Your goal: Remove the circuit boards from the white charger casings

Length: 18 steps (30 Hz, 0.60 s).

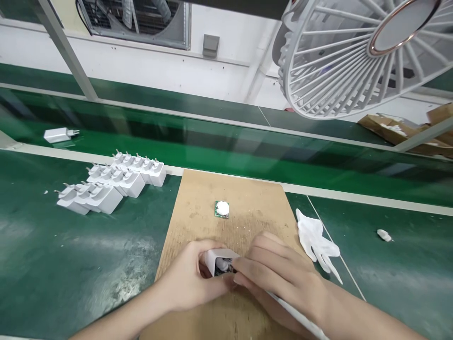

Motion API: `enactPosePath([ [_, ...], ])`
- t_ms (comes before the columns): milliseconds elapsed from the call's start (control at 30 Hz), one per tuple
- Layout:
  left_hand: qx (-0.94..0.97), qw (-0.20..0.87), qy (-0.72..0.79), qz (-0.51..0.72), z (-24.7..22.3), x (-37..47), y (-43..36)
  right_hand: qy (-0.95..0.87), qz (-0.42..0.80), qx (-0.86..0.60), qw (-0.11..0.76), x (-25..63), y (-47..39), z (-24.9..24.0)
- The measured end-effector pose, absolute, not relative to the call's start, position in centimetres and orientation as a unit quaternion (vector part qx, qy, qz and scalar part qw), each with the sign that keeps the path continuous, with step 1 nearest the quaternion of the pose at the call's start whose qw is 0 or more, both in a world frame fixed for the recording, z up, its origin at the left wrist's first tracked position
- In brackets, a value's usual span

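Over the brown board, my left hand (196, 276) grips a white charger casing (221, 255) with its open end showing. Electronic parts (222, 265) sit inside that opening. My right hand (283, 271) is closed, its thumb and fingertips pinched together at the casing's mouth; what they pinch is hidden. A long, thin white piece (297, 314) runs beneath the right hand, mostly covered by it, and its kind is unclear. Farther out on the board lies a small green circuit board (217, 211) topped with a white blob (222, 208).
The brown board (198, 189) rests on a green bench (141, 226). Rows of white chargers (109, 184) stand at left; another charger (58, 135) lies behind them. A white glove (314, 236) and a small white lump (384, 235) are at right. A fan (354, 56) overhangs the upper right.
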State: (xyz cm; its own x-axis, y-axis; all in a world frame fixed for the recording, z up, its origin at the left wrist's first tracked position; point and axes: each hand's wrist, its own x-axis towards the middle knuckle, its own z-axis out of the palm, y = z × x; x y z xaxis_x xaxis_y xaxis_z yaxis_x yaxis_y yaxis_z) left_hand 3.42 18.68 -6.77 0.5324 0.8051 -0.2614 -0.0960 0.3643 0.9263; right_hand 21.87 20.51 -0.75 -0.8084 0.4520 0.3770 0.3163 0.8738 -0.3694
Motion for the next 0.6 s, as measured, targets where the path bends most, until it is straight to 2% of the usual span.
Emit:
enactPosePath([
  [167, 0.453, 0.744, 0.391, 0.298, -6.8, 3.1, 18.8, -0.896, 0.255, -0.242, 0.27, 22.8, 20.4, 1.5],
  [267, 0.444, 0.747, 0.393, 0.301, -6.7, 2.9, 18.8, -0.898, 0.253, -0.23, 0.276, 23.7, 20.5, 2.5],
  [367, 0.407, 0.753, 0.394, 0.336, -6.8, 2.9, 18.7, -0.887, 0.212, -0.295, 0.284, 24.0, 21.0, 2.4],
  [500, 0.382, 0.74, 0.385, 0.397, -6.8, 3.0, 18.7, -0.9, 0.246, -0.326, 0.154, 22.7, 21.4, 0.6],
  [533, 0.393, 0.737, 0.381, 0.395, -6.8, 3.0, 18.9, -0.902, 0.256, -0.321, 0.135, 22.1, 21.4, -0.1],
  [600, 0.436, 0.72, 0.385, 0.378, -6.7, 2.4, 19.5, -0.903, 0.239, -0.324, 0.152, 21.2, 22.1, -1.2],
])
